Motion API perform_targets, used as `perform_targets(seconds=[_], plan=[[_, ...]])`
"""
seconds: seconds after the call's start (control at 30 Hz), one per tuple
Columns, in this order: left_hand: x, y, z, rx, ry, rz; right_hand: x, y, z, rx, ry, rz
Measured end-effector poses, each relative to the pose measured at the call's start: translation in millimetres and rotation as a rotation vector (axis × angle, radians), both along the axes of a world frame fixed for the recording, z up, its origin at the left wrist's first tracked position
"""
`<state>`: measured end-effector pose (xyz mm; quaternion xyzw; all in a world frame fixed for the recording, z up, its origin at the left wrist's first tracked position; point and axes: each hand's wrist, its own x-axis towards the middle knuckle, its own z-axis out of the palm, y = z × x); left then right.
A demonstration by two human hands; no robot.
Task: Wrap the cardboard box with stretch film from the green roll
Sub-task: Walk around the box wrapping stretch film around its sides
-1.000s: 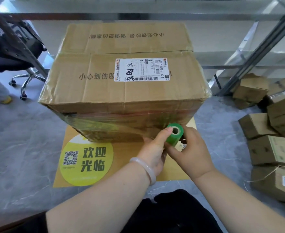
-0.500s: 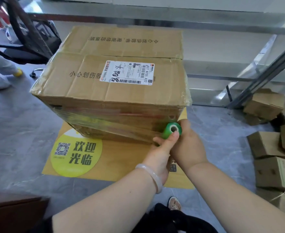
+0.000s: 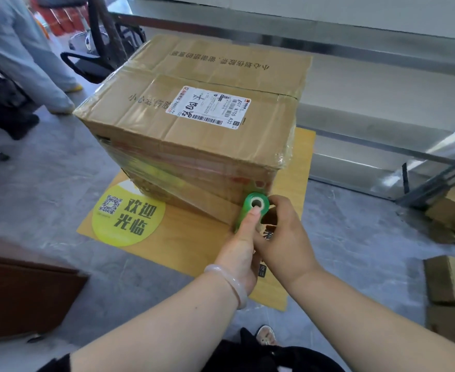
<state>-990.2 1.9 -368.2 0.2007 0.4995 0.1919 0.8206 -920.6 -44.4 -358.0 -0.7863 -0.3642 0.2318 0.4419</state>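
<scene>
You gripped the green roll with both hands at the cardboard box (lower right corner) — mid-wrap; next, carry the film round that corner, taut.

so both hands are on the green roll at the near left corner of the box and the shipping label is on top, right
Not quite: the head view shows the green roll at the near right corner of the box, not the left. The rest stands: the left hand and the right hand both hold the roll, and the shipping label is on top.
</scene>
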Motion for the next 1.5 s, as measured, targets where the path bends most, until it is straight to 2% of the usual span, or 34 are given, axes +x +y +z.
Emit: perform_targets(seconds=[0.13, 0.3, 0.53, 0.9, 1.07, 1.3, 1.4, 1.5], plan=[[0.3, -7.5, 1.9, 0.008, 0.032, 0.061, 4.3, -12.0, -5.5, -0.001, -0.059, 0.113], [-4.7, -11.4, 6.0, 0.060, 0.007, -0.009, 14.3, -22.4, -6.2, -0.019, -0.099, 0.217], [8.1, -5.0, 13.4, 0.122, 0.038, -0.084, 34.7, -19.4, 4.7, 0.029, -0.036, 0.144], [41.9, -25.3, -5.1, 0.074, 0.034, -0.119, 62.7, -17.1, 2.2, -0.183, -0.230, 0.088], [54.0, -14.7, -2.9, 0.039, 0.007, -0.176, 79.5, -10.4, 3.7, -0.176, -0.146, 0.056], [72.7, -3.5, -4.0, -0.025, -0.048, -0.134, 104.4, -3.7, 1.3, -0.137, -0.071, 0.262], [78.3, -0.5, -7.5, -0.015, -0.044, -0.133, 112.1, 0.1, 0.6, -0.179, -0.063, 0.253], [88.3, -3.4, -11.6, -0.009, -0.014, -0.102, 122.6, 5.4, 0.6, -0.226, -0.152, 0.217]])
